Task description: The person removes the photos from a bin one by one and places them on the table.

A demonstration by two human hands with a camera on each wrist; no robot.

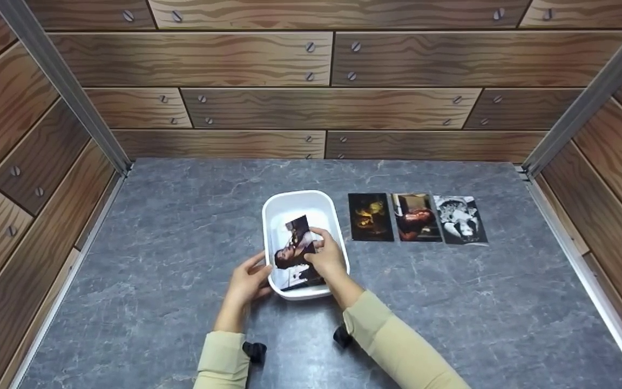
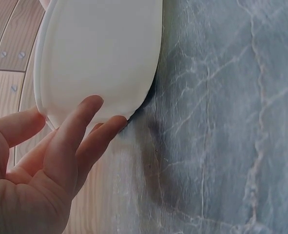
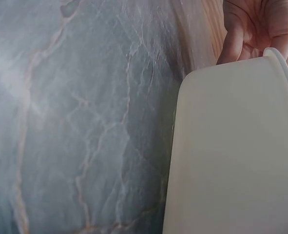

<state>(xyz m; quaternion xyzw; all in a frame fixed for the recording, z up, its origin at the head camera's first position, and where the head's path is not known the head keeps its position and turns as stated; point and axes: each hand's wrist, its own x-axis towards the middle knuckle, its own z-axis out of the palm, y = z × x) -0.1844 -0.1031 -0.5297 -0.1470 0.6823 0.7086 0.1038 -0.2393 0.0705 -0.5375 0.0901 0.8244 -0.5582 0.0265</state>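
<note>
Beige-sleeved left hand (image 1: pixel 246 281): straight fingers steadying white oval plastic tub (image 1: pixel 300 208) on grey marbled tabletop (image 1: pixel 181 227) | right hand (image 1: pixel 326 258): pinching glossy photo print (image 1: pixel 295 251) over tub | three prints (image 1: pixel 416 217) rowed rightward, apart

Your left hand (image 1: pixel 246 281) sits near the table's front edge, left of centre. Fingers straight, spread, tips pressed against the tub (image 1: pixel 273 216) at its near-left corner; thumb up along the rim. Left forearm runs straight back toward you, sleeve to the wrist. Your right hand (image 1: pixel 326 258) reaches over the tub's near-right rim, fingers curled, pinching a photo (image 1: pixel 295 246) by its right edge. Right forearm angles in from the lower right, sleeve to the wrist.
</note>
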